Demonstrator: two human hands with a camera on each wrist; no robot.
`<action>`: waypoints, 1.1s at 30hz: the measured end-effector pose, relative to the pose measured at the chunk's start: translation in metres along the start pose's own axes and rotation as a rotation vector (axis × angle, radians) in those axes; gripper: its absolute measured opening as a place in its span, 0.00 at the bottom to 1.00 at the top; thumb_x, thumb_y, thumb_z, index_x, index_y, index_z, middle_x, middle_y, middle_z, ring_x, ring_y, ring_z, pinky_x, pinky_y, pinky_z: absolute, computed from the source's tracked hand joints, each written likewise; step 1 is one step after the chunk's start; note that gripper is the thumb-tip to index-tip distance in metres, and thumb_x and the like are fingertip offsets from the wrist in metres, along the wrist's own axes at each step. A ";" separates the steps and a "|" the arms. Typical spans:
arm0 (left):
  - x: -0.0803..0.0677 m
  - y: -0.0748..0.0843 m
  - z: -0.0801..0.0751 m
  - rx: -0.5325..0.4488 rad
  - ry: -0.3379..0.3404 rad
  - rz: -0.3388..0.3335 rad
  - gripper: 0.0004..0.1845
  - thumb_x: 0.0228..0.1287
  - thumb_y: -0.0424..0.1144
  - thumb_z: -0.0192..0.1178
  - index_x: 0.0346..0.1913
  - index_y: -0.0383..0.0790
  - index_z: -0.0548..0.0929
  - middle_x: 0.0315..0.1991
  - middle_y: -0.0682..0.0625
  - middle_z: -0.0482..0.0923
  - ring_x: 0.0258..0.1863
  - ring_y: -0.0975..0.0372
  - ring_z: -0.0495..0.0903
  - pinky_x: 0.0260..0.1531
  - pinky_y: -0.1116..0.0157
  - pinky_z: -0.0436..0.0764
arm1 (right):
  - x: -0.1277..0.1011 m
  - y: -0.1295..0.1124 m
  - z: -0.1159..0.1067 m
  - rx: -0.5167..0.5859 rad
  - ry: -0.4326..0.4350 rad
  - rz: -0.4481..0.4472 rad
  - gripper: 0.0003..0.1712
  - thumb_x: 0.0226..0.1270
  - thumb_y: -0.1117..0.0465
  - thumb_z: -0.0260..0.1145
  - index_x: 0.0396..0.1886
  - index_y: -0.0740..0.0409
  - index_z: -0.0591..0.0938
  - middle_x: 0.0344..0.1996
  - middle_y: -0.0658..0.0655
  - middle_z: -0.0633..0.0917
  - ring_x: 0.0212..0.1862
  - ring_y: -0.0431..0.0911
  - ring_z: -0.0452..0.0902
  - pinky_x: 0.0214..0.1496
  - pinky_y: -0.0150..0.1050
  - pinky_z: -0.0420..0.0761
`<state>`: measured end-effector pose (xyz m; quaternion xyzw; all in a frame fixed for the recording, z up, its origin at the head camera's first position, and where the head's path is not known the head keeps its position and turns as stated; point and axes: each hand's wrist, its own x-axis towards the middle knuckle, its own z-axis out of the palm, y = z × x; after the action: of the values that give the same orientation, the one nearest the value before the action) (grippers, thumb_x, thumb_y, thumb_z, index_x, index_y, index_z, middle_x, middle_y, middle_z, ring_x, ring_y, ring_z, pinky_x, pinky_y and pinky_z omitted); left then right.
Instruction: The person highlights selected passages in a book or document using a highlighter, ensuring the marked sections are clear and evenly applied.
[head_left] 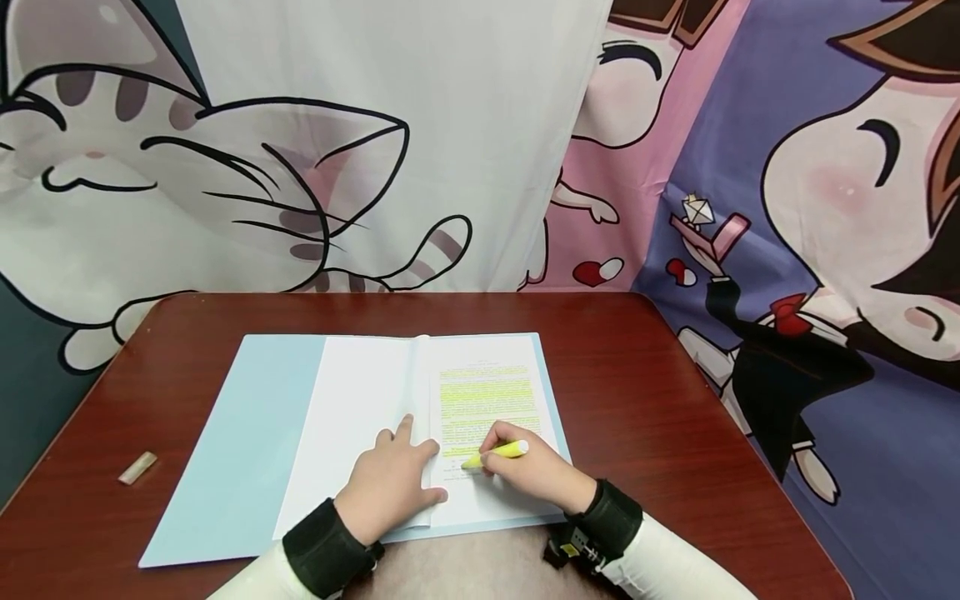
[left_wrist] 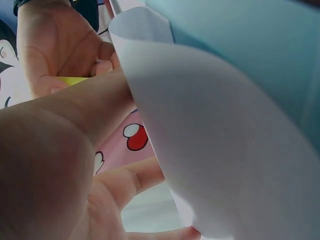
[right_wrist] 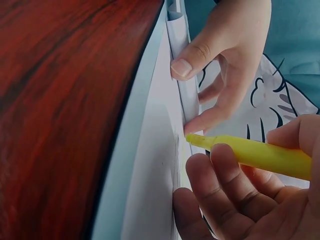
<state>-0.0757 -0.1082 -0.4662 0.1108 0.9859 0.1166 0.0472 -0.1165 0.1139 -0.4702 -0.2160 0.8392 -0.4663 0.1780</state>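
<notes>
An open light blue folder (head_left: pixel 247 433) lies on the red-brown table (head_left: pixel 675 392). Its right-hand printed page (head_left: pixel 487 400) carries several lines marked in yellow. My right hand (head_left: pixel 536 475) grips a yellow highlighter (head_left: pixel 501 452), whose tip touches the page just below the marked lines. In the right wrist view the highlighter (right_wrist: pixel 255 155) meets the page (right_wrist: pixel 155 175) at its tip. Beside it, my left hand (head_left: pixel 390 487) presses flat on the turned-over white sheets at the fold, fingers spread. The left wrist view shows a curled white sheet (left_wrist: pixel 215 150) against that hand (left_wrist: pixel 50 175).
A small pale cap-like piece (head_left: pixel 138 467) lies on the table near the left edge. Cartoon-printed cloth (head_left: pixel 300 167) hangs behind and to the right of the table. Bare tabletop surrounds the folder on the right and far side.
</notes>
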 end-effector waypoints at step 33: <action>-0.001 0.002 -0.005 -0.004 -0.023 -0.010 0.34 0.47 0.61 0.75 0.55 0.46 0.85 0.66 0.30 0.67 0.46 0.44 0.76 0.27 0.52 0.77 | -0.001 0.002 0.001 -0.045 -0.043 -0.049 0.03 0.62 0.61 0.65 0.33 0.54 0.81 0.27 0.46 0.82 0.23 0.39 0.66 0.29 0.32 0.65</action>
<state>-0.0752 -0.1073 -0.4606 0.1070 0.9855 0.1172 0.0594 -0.1153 0.1143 -0.4720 -0.2505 0.8399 -0.4468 0.1796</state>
